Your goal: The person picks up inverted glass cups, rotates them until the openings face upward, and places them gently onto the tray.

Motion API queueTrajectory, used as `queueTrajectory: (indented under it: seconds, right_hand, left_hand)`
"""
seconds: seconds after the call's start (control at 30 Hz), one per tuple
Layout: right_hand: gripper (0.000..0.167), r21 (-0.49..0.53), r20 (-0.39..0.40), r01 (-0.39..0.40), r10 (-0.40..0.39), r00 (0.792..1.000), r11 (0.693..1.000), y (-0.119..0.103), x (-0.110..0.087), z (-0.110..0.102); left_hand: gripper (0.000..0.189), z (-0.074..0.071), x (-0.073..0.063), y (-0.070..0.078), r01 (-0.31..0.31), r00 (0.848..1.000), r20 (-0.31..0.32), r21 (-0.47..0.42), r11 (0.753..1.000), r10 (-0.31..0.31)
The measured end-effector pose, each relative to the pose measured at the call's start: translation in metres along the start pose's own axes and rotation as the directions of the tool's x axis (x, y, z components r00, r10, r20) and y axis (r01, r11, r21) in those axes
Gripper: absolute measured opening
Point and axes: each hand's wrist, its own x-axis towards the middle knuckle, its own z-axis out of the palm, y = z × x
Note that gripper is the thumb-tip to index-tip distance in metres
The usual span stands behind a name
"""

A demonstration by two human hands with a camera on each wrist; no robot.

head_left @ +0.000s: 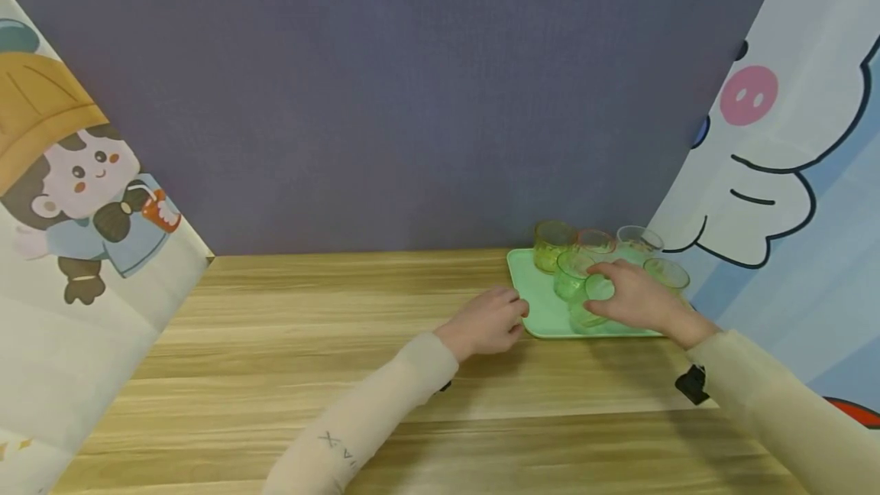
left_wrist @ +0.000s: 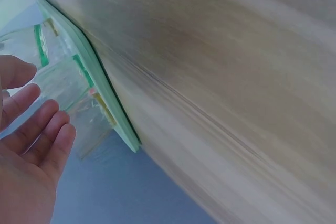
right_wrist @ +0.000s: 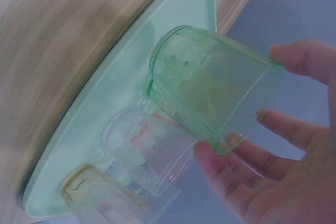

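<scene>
My right hand holds a clear green glass cup by its rim, thumb on one side and fingers on the other. The cup stands over the front of a pale green tray. Just behind it is another green cup. Beside the tray's left end is my left hand, its fingers loosely bent with nothing between them. In the left wrist view this hand has its fingertips near the cups, with the palm bare.
Toward the tray's back are a yellow-green cup, a pink-rimmed cup and a clear cup. A yellowish-rimmed cup sits at the right. The wooden table meets a dark wall panel behind; a printed sheet borders the right.
</scene>
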Motion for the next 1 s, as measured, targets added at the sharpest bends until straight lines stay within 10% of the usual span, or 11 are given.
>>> queueTrajectory:
  seconds: [1.0]
  right_hand:
    - [0.065, -0.056, 0.04, -0.074, 0.076, 0.996, 0.996, 0.028, 0.007, 0.006]
  left_hand:
    - [0.014, 0.018, 0.027, 0.017, -0.014, 0.995, 0.098, 0.087, 0.996, 0.005]
